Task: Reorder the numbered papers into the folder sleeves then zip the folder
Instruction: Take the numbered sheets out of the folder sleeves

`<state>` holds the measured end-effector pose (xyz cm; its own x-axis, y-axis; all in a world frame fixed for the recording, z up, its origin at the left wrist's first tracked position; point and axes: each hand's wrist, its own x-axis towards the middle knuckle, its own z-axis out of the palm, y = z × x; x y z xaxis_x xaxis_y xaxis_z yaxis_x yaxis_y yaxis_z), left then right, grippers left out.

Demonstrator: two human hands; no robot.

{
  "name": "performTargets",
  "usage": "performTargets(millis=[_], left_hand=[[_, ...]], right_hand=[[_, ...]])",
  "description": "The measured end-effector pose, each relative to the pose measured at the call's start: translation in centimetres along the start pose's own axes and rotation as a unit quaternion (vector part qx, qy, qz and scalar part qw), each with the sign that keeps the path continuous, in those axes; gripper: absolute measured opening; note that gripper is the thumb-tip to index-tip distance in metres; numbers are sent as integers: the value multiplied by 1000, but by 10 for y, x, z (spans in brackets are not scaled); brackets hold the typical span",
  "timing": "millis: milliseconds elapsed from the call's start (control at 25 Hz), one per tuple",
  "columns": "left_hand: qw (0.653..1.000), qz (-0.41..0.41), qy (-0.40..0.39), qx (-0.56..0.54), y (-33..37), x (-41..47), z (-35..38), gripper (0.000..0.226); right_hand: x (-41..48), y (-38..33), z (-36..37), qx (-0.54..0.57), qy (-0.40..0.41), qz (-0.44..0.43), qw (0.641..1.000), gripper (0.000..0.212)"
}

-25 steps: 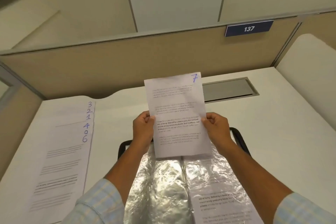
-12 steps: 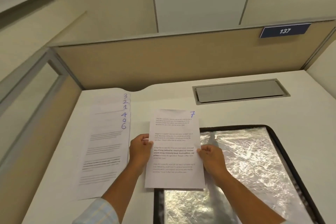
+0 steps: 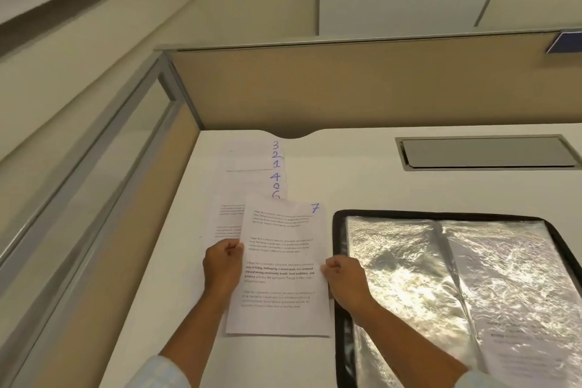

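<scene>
Sheet 7 (image 3: 283, 264) is pinched at its side edges, my left hand (image 3: 222, 268) and right hand (image 3: 341, 276) both closed on it, low over the staggered pile (image 3: 252, 173), numbers showing for sorting. The open folder (image 3: 338, 230) lies just right.

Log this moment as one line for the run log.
left hand: holds white printed sheet marked 7 | right hand: holds same sheet | sheet: partly over fanned paper stack | black zip folder: open

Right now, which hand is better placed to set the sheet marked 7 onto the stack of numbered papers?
Left. The left hand holds the sheet on the edge nearest the stack; the right hand is on the folder side.
</scene>
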<state>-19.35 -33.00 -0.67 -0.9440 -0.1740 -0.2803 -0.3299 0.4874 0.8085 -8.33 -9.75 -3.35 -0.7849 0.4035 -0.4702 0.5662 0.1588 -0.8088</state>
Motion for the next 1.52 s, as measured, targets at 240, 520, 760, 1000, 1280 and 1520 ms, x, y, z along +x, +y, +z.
performTargets(millis=[240,520,760,1000,1280,1520], left_hand=[[998,-19,55,1,-27,32,-45,17],[998,-30,58,19,-40,53,-53,14],[996,-46,76,26,-48,67,-48,15],[993,-33,87,76,-47,63,-48,30],[961,130,79,231,-45,19,-24,46],[941,240,15,239,-33,-29,16,53]], right_hand=[[1,-29,55,-4,-23,4,1000,12],[10,-44,78,-52,-7,14,999,16],[11,-46,84,-92,3,-2,996,23],[9,-36,75,-117,14,-36,992,27],[-12,-15,47,-219,21,-163,962,46],[-32,13,11,-313,76,-221,920,69]])
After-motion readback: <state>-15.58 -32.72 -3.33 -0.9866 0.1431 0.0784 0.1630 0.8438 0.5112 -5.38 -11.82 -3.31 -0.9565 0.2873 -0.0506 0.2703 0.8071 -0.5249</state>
